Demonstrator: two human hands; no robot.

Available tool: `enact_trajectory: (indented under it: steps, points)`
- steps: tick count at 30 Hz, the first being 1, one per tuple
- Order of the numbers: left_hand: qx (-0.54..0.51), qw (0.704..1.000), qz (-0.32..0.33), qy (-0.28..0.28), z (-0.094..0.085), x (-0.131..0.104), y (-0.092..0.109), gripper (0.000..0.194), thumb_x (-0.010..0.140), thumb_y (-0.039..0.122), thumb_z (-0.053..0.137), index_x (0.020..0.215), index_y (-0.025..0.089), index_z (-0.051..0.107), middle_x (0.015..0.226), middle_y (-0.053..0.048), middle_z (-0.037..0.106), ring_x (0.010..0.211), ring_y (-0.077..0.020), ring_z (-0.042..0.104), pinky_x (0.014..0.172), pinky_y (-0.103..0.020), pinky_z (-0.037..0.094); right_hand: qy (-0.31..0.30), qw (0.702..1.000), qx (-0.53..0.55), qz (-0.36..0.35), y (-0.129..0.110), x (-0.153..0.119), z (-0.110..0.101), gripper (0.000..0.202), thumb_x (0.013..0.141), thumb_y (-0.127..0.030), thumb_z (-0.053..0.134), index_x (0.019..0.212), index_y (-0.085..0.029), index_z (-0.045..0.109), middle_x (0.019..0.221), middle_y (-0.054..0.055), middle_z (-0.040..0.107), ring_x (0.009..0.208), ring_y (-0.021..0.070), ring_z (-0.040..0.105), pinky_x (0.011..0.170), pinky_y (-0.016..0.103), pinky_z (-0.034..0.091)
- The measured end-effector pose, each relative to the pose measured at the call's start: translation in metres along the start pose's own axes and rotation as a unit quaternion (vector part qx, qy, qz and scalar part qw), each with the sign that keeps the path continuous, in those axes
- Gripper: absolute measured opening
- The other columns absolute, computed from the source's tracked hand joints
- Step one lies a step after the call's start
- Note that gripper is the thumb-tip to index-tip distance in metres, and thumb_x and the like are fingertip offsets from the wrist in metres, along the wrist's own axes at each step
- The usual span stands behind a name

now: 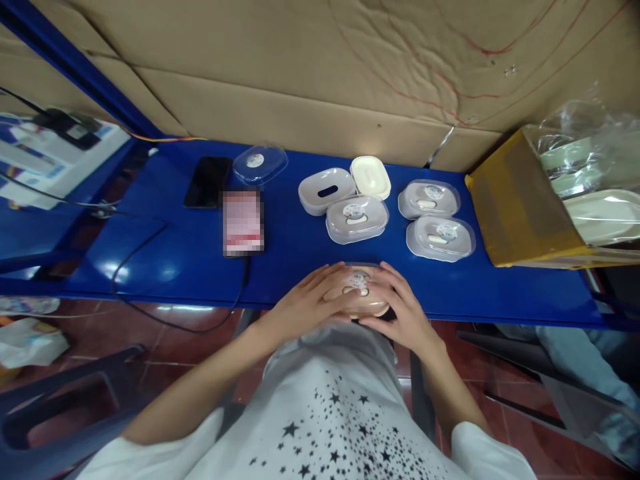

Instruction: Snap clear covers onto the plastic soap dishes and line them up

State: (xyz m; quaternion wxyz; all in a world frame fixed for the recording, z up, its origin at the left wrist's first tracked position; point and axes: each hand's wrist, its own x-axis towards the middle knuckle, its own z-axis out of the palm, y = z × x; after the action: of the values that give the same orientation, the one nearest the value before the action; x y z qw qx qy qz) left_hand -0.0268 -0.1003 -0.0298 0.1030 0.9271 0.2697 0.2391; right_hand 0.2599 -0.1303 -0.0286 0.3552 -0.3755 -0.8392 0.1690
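Note:
Both hands hold a lidded oval box (361,291) with a clear lid and a round sticker, at the front edge of the blue table. My left hand (305,300) wraps its left side, and my right hand (403,307) wraps its right side. Just behind it stands a similar lidded box (357,219), touching a grey-white oval piece (327,191) with a slot and a cream piece (371,177). Two more lidded boxes, one behind (429,199) and one in front (441,237), are to the right.
A clear lid (260,165), a dark phone (207,182) and a blurred-out pink object (243,222) lie on the left of the blue table (295,257). A black cable hangs over the front edge. At right stands a cardboard box (520,200) with wrapped pieces.

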Motion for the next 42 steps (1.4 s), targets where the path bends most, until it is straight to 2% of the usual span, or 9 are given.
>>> enact_trajectory:
  steps: [4, 10, 14, 17, 20, 27, 34, 39, 42]
  points:
    - [-0.011, 1.000, 0.016, 0.001, -0.001, 0.001, 0.000, 0.070, 0.107, 0.058, 0.064, 0.168, 0.036, 0.040, 0.177, -0.014, 0.040, 0.168, -0.0350, 0.034, 0.132, -0.063, 0.043, 0.015, 0.998, -0.060, -0.019, 0.001, -0.005, 0.005, 0.074, 0.101, -0.040, 0.079, 0.168, -0.035, 0.045, 0.158, 0.012, 0.060, 0.163, 0.0359, 0.043, 0.125, 0.063, 0.053]
    - [0.017, 0.999, 0.015, 0.030, 0.004, -0.001, 0.003, 0.046, 0.110, 0.023, 0.063, 0.154, 0.035, 0.055, 0.175, -0.008, 0.045, 0.165, -0.0299, 0.040, 0.133, -0.062, 0.041, 0.027, 0.997, -0.072, -0.025, 0.000, -0.007, 0.005, 0.078, 0.100, -0.036, 0.080, 0.169, -0.037, 0.044, 0.155, 0.011, 0.063, 0.159, 0.0360, 0.050, 0.123, 0.062, 0.056]
    - [0.023, 0.998, 0.013, 0.052, 0.004, 0.000, 0.004, 0.050, 0.110, 0.032, 0.067, 0.157, 0.034, 0.052, 0.171, -0.011, 0.049, 0.160, -0.0317, 0.048, 0.128, -0.062, 0.048, -0.023, 1.000, -0.020, -0.001, 0.001, 0.000, -0.006, 0.070, 0.104, -0.033, 0.076, 0.167, -0.038, 0.046, 0.161, 0.009, 0.059, 0.163, 0.0340, 0.043, 0.126, 0.063, 0.052]
    - [-0.011, 0.996, -0.041, 0.084, 0.003, 0.002, 0.006, 0.070, 0.106, 0.042, 0.072, 0.167, 0.033, 0.039, 0.175, -0.017, 0.041, 0.159, -0.0362, 0.048, 0.120, -0.061, 0.056, -0.048, 0.999, 0.004, 0.006, 0.002, 0.006, -0.012, 0.066, 0.106, -0.030, 0.073, 0.166, -0.036, 0.047, 0.166, 0.008, 0.055, 0.166, 0.0321, 0.039, 0.129, 0.062, 0.049]
    - [-0.046, 0.992, -0.089, 0.079, 0.000, 0.003, 0.009, 0.076, 0.106, 0.040, 0.072, 0.171, 0.036, 0.031, 0.178, -0.019, 0.033, 0.160, -0.0396, 0.045, 0.114, -0.062, 0.060, -0.050, 0.999, 0.013, 0.013, 0.003, 0.010, -0.014, 0.063, 0.107, -0.030, 0.071, 0.165, -0.036, 0.049, 0.166, 0.008, 0.055, 0.166, 0.0315, 0.039, 0.130, 0.062, 0.047]
    - [-0.101, 0.988, -0.108, 0.054, -0.004, 0.008, 0.007, 0.062, 0.103, 0.046, 0.076, 0.156, 0.033, 0.048, 0.168, -0.020, 0.039, 0.155, -0.0410, 0.046, 0.117, -0.066, 0.054, -0.080, 0.995, 0.014, 0.056, 0.007, 0.010, -0.019, 0.074, 0.106, -0.038, 0.073, 0.171, -0.040, 0.038, 0.174, 0.008, 0.047, 0.166, 0.0328, 0.039, 0.131, 0.064, 0.046]
    - [-0.118, 0.984, -0.130, 0.036, 0.005, 0.017, 0.011, 0.064, 0.098, 0.038, 0.080, 0.153, 0.034, 0.049, 0.166, -0.015, 0.046, 0.155, -0.0391, 0.045, 0.120, -0.068, 0.048, -0.092, 0.991, 0.032, 0.091, 0.012, 0.009, -0.027, 0.071, 0.106, -0.043, 0.072, 0.169, -0.042, 0.042, 0.179, 0.007, 0.040, 0.165, 0.0326, 0.040, 0.128, 0.062, 0.048]
    - [-0.101, 0.989, -0.105, -0.003, -0.009, 0.023, 0.005, 0.079, 0.104, 0.058, 0.070, 0.170, 0.034, 0.033, 0.184, -0.019, 0.013, 0.168, -0.0451, 0.026, 0.127, -0.068, 0.042, -0.053, 0.992, -0.024, 0.114, 0.010, 0.000, -0.031, 0.067, 0.105, -0.047, 0.072, 0.167, -0.040, 0.046, 0.174, 0.008, 0.046, 0.160, 0.0339, 0.046, 0.124, 0.061, 0.050]
    - [-0.070, 0.986, -0.146, 0.034, -0.021, 0.036, -0.010, 0.074, 0.110, 0.056, 0.058, 0.173, 0.031, 0.028, 0.185, -0.019, 0.012, 0.171, -0.0438, 0.020, 0.132, -0.068, 0.034, 0.019, 0.986, -0.098, 0.129, 0.012, -0.013, -0.031, 0.066, 0.103, -0.048, 0.074, 0.163, -0.037, 0.049, 0.166, 0.012, 0.052, 0.155, 0.0373, 0.049, 0.123, 0.065, 0.048]
